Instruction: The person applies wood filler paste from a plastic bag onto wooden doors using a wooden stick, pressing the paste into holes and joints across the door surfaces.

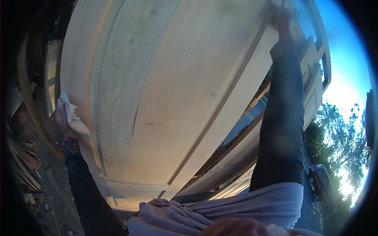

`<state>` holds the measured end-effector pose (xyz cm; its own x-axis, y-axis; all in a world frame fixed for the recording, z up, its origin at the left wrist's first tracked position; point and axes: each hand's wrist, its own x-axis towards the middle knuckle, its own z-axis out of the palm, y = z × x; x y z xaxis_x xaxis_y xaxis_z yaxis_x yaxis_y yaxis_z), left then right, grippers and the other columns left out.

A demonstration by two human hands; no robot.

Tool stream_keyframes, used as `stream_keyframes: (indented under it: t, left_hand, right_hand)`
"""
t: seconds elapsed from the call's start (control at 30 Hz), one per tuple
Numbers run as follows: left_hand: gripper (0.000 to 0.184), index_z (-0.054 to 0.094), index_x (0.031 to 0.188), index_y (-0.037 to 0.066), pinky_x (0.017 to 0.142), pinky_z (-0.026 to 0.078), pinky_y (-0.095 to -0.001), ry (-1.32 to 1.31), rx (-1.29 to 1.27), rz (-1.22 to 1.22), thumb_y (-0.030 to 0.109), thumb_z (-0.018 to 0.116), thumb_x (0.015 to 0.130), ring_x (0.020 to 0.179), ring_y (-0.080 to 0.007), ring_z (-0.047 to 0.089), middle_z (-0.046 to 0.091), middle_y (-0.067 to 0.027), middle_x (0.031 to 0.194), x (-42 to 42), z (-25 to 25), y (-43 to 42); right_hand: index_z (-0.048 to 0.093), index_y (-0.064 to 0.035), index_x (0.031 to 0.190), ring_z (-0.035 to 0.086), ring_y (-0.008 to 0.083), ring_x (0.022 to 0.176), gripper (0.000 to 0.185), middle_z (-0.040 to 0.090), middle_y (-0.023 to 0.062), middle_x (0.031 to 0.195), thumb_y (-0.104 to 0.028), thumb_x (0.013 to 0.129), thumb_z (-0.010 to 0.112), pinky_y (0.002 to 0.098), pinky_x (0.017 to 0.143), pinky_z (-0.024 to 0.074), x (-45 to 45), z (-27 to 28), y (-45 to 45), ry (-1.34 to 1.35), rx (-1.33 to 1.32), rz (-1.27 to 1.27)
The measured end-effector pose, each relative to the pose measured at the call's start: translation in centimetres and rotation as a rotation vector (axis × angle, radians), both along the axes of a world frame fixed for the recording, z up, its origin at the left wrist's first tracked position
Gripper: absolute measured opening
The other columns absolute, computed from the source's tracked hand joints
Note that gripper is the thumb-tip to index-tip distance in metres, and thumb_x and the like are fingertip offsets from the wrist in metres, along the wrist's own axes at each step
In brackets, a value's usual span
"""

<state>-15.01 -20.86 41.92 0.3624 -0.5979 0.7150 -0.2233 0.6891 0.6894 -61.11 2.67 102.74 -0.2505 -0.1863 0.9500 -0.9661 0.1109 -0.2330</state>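
Note:
A large pale wooden panel door (177,90) fills the middle of the view, tilted in front of me, with grey-green patches on its left panel. At its left edge my left hand (62,116) is closed on a folded pale sheet (75,118) that lies against the wood; whether it is sandpaper or cloth I cannot tell. My right arm stretches up along the right side. At the top, my right hand (280,17) looks closed around the door's right edge, though its fingers are blurred and partly cut off.
More wooden doors or frames (313,78) stand behind on the right. Scrap wood pieces (27,161) litter the ground at left, near a curved wooden strip (29,98). Trees (334,126) and a parked dark red vehicle (321,179) show at right. Loose lavender fabric (236,204) drapes below.

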Motion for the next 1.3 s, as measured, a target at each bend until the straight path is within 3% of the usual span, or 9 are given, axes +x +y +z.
stream_keyframes:
  t: [0.27,0.4,0.47,0.53,0.63,0.73,0.83,1.03,1.3]
  left_hand:
    - [0.041,0.049,0.119,-0.004,0.088,0.044,-0.0337,0.005,-0.111,0.041,0.029,0.039,0.097,0.105,-0.0293,0.056,0.056,-0.0214,0.112,-0.3,-0.1,-0.5]
    - [0.042,0.053,0.113,-0.004,0.079,0.043,-0.0308,0.181,0.065,-0.149,0.033,0.039,0.096,0.090,-0.0216,0.056,0.059,-0.0150,0.098,-1.4,4.6,4.4]
    - [0.042,0.056,0.107,-0.004,0.075,0.043,-0.0308,0.198,0.029,-0.140,0.033,0.038,0.097,0.084,-0.0207,0.055,0.059,-0.0132,0.091,-1.8,5.5,5.2]
    - [0.042,0.057,0.102,-0.003,0.073,0.042,-0.0319,0.206,-0.046,-0.137,0.034,0.038,0.096,0.081,-0.0222,0.056,0.059,-0.0135,0.087,-2.2,4.9,4.0]
    - [0.040,0.057,0.097,-0.002,0.071,0.043,-0.0344,0.206,-0.023,-0.105,0.033,0.038,0.096,0.078,-0.0251,0.057,0.059,-0.0146,0.083,-2.3,5.4,4.7]
    - [0.040,0.057,0.096,-0.002,0.069,0.043,-0.0363,0.129,0.059,-0.076,0.033,0.038,0.095,0.076,-0.0285,0.058,0.060,-0.0164,0.082,-1.9,5.4,4.8]
    - [0.039,0.057,0.096,-0.002,0.068,0.043,-0.0383,0.181,-0.043,-0.074,0.032,0.038,0.095,0.076,-0.0335,0.058,0.059,-0.0190,0.083,-2.4,6.7,6.0]
    - [0.036,0.056,0.094,-0.001,0.069,0.043,-0.0401,0.059,-0.004,-0.049,0.029,0.035,0.096,0.078,-0.0372,0.055,0.057,-0.0200,0.082,-1.8,6.5,5.7]
    - [0.037,0.055,0.091,-0.001,0.069,0.043,-0.0389,0.081,-0.034,-0.064,0.029,0.035,0.096,0.076,-0.0344,0.054,0.056,-0.0187,0.082,-1.7,7.5,6.7]
  right_hand:
    - [0.058,0.0008,0.111,0.052,0.0092,0.060,0.029,0.054,0.0016,0.074,-0.015,0.089,0.048,0.0250,0.048,0.0426,0.7,-0.8,3.1,-0.230,0.037,0.142]
    - [0.054,0.0024,0.114,0.041,0.0038,0.052,0.031,0.047,-0.0015,0.071,-0.015,0.089,0.047,0.0178,0.040,0.0325,-2.6,0.6,4.7,-0.279,0.116,1.018]
    - [0.053,-0.0001,0.110,0.037,0.0040,0.050,0.033,0.048,-0.0014,0.076,-0.023,0.086,0.056,0.0160,0.039,0.0275,0.9,-1.2,4.0,-0.166,0.144,0.973]
    - [0.055,-0.0001,0.099,0.035,0.0042,0.048,0.043,0.047,-0.0013,0.072,-0.036,0.079,0.067,0.0178,0.039,0.0251,8.8,-4.2,2.0,-0.046,-0.114,0.503]
    - [0.055,-0.0014,0.091,0.034,0.0042,0.048,0.054,0.047,0.0003,0.072,-0.045,0.067,0.076,0.0194,0.040,0.0246,12.5,-4.4,0.5,-0.101,0.224,0.327]
    - [0.055,-0.0026,0.093,0.034,0.0032,0.048,0.057,0.046,-0.0007,0.069,-0.050,0.068,0.074,0.0182,0.040,0.0249,15.8,-4.2,-3.8,-0.032,0.300,0.545]
    - [0.060,-0.0049,0.070,0.039,0.0078,0.042,0.029,0.048,-0.0013,0.054,-0.031,0.078,0.068,0.0254,0.037,0.0276,20.9,-5.3,-5.3,0.076,0.156,0.580]
    - [0.061,-0.0004,0.073,0.038,0.0080,0.040,0.034,0.045,-0.0020,0.053,-0.033,0.074,0.071,0.0254,0.036,0.0267,24.6,-5.8,-9.3,-0.050,0.175,0.829]
    - [0.065,-0.0019,0.082,0.042,0.0081,0.045,0.025,0.049,-0.0019,0.054,-0.026,0.074,0.069,0.0265,0.040,0.0323,21.9,-1.6,-13.7,-0.078,0.143,0.792]
